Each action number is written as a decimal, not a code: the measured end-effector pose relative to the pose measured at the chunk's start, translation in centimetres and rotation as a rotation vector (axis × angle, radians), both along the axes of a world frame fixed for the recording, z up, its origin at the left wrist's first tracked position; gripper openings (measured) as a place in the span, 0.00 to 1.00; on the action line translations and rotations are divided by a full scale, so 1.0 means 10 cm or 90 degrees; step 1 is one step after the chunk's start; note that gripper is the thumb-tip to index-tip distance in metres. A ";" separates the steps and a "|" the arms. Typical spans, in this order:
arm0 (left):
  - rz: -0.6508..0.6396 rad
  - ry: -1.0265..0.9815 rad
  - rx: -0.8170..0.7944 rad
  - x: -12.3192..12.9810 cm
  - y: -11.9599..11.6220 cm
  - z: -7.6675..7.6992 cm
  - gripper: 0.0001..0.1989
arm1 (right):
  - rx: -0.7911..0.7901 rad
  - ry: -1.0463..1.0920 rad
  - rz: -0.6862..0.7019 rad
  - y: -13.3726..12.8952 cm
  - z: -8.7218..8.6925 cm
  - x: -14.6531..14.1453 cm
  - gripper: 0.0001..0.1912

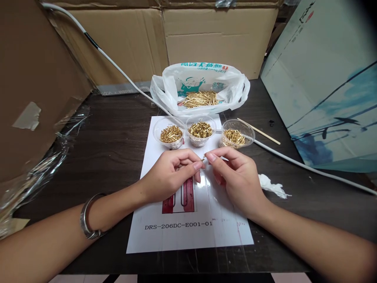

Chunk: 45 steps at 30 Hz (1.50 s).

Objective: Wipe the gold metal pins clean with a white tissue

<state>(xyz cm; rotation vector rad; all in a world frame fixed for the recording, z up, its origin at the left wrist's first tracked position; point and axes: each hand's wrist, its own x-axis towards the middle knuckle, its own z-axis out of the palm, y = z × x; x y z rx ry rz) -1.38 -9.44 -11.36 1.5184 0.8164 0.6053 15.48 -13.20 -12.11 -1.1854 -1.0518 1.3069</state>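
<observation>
My left hand (179, 173) and my right hand (234, 175) meet above a printed sheet (188, 239), fingertips almost touching. Between my left thumb and forefinger is a tiny gold-coloured metal pin (202, 159), its end poking out toward the right hand. My right thumb and forefinger are pinched together on a very small piece that I cannot make out. Just beyond the hands stand a left clear cup (171, 135), a middle clear cup (200, 130) and a right clear cup (235, 137), each holding many small brass-coloured metal parts.
Behind the cups sits a white plastic bag (165, 92) with longer gold pins (202, 99). A white cable (309, 167) crosses the table beside a wooden stick (260, 131). Crumpled tissue (272, 185) lies right of my hand. Cardboard (129, 43) walls the back and left; a printed box (330, 86) stands right.
</observation>
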 end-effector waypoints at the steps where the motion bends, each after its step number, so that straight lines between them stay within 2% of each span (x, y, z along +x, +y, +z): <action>1: 0.002 -0.001 -0.003 0.00 0.00 0.00 0.08 | -0.002 0.002 0.002 0.00 0.00 0.00 0.10; 30: 0.031 -0.034 0.021 0.02 0.02 0.02 0.09 | 0.044 0.015 0.050 0.03 0.01 0.02 0.08; 41: 0.041 -0.025 0.025 0.02 0.03 0.02 0.10 | 0.027 -0.010 0.032 0.03 0.01 0.02 0.09; 45: 0.061 0.008 -0.018 0.04 0.02 0.03 0.13 | -0.001 -0.031 0.032 0.05 0.01 0.01 0.11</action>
